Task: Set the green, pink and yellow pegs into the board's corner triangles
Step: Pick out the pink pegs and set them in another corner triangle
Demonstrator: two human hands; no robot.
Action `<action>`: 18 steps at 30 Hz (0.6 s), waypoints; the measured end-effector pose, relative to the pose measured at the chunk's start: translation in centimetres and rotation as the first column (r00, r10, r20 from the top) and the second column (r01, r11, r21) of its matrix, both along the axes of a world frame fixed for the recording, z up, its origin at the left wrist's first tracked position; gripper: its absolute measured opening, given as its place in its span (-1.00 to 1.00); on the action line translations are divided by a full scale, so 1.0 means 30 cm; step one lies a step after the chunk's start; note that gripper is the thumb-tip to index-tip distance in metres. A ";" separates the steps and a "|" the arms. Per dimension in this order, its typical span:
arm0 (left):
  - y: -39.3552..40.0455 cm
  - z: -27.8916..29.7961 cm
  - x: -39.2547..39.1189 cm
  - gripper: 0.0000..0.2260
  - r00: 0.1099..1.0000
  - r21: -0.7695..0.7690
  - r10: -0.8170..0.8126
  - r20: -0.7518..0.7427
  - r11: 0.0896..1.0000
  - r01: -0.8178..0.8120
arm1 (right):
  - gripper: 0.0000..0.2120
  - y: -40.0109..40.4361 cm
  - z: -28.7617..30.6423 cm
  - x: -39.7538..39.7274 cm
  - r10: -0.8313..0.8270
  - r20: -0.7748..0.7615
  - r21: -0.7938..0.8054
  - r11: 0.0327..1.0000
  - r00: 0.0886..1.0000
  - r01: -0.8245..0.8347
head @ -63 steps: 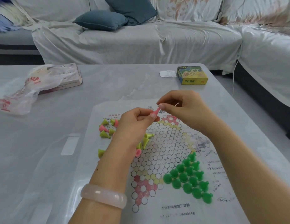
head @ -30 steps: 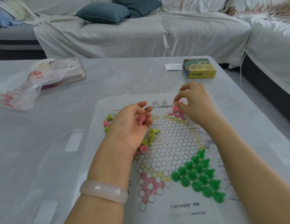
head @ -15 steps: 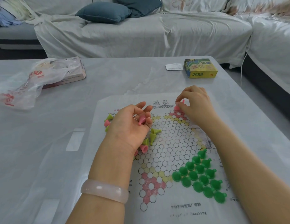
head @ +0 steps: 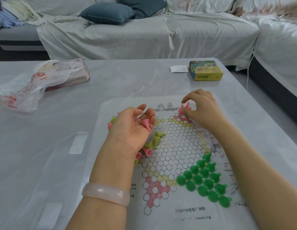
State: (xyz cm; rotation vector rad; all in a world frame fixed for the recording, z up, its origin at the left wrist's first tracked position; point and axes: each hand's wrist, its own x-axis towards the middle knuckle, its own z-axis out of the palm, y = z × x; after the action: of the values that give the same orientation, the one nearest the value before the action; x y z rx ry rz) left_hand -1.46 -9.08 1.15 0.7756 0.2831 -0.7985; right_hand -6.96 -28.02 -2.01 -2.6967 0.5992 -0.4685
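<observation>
Our right hand sits at the far corner of the paper board, fingers curled down around a pink peg that stands beside another pink one on the pink triangle there; thumb and forefinger look pinched on it, though the fingertips partly hide the contact. Our left hand lies palm up near the board's left edge, fingers loosely cupped, cradling a spare pink peg without clamping it.

The green pegs already fill the near right corner triangle. Loose yellow pegs and a few pink ones lie on their sides along the left edge, partly under our left wrist.

Several things could go wrong from here, in our judgement:
- The two far pegs stand very close, so lifting our fingers away carelessly could tip one into the other.
- The board looks like thin paper on the smooth table, so a nudge from either forearm could slide it and topple what stands on it.
- Our right forearm passes just above the green group, and lowering it could knock those over.
- The peg in our left palm could roll out if the hand tilts.
- The loose pegs under the wrist could scatter when that hand moves.
</observation>
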 end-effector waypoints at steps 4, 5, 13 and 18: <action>0.013 0.004 0.000 -0.83 0.998 -0.032 0.013 -0.062 0.999 -0.015 | -0.75 0.007 0.018 -0.009 0.013 0.025 0.001 1.000 1.000 -0.013; 0.018 0.006 0.000 -0.83 0.997 -0.043 0.014 -0.074 0.999 -0.017 | -0.75 0.015 0.033 -0.012 0.030 0.055 0.003 1.000 0.998 -0.030; 0.039 0.040 -0.013 -0.81 0.991 -0.232 -0.042 -0.129 0.973 0.011 | -0.76 0.200 0.187 -0.022 0.600 -0.010 0.034 0.800 0.800 -0.599; 0.076 0.067 -0.007 -0.72 0.989 -0.233 -0.145 -0.001 0.962 0.140 | -0.82 0.228 0.185 -0.018 0.622 0.038 0.020 0.782 0.782 -0.623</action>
State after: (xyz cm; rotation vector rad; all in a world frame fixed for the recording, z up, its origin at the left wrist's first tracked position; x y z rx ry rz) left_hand -1.66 -6.80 3.16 0.5727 0.1467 -0.9563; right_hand -7.50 -21.17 3.55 -2.6376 -0.3127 -0.3031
